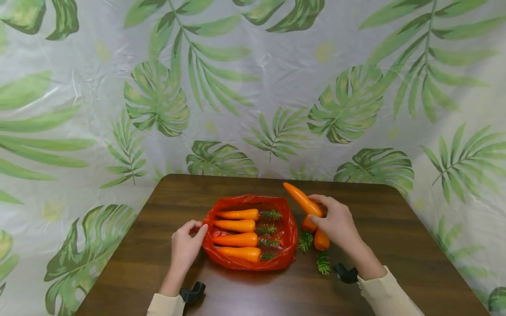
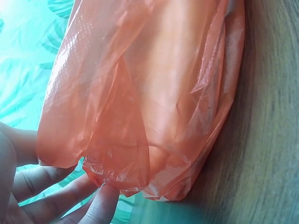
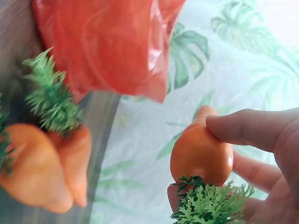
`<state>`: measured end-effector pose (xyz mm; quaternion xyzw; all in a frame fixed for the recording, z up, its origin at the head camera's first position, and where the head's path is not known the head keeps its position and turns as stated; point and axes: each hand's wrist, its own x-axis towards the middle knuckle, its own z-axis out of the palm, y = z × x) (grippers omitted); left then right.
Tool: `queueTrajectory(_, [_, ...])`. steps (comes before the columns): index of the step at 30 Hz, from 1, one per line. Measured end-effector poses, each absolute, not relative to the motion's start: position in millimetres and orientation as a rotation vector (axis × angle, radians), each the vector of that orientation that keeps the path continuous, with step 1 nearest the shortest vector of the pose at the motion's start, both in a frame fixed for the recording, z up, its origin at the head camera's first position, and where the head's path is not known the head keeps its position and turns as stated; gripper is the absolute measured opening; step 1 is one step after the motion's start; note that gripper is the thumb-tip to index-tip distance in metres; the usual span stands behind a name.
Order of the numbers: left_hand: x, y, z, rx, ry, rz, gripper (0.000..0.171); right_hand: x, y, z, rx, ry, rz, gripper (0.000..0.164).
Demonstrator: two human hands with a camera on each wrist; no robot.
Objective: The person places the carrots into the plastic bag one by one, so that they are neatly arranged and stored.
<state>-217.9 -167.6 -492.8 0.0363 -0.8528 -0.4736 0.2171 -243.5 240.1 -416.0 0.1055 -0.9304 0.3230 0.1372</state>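
Note:
A red plastic bag (image 1: 291, 239) lies with its mouth spread wide, and several orange carrots (image 1: 237, 226) with green tops are lined up inside it. At the bag's left edge my left hand (image 1: 185, 245) pinches the thin plastic between thumb and fingers, seen close in the left wrist view. My right hand (image 1: 336, 219) grips another carrot (image 1: 301, 198) above the table, right of the bag, its tip pointing up and left. In the right wrist view this carrot's green top (image 3: 210, 203) hangs toward the camera. Below that hand, two carrots (image 1: 322, 240) lie on the table.
The dark wooden table (image 1: 178, 197) has rounded far corners. Behind it hangs a pale sheet (image 1: 284, 79) printed with green leaves. A black wrist device (image 1: 345, 273) is on the right wrist, another (image 1: 193, 292) on the left.

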Motion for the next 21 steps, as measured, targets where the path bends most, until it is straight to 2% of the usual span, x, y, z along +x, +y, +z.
queueTrajectory(21, [-218.4, -169.8, -492.3, 0.105, -2.334, -1.329, 0.007, -256.3, 178.0, -393.2, 0.594, -2.733, 0.845, 0.049])
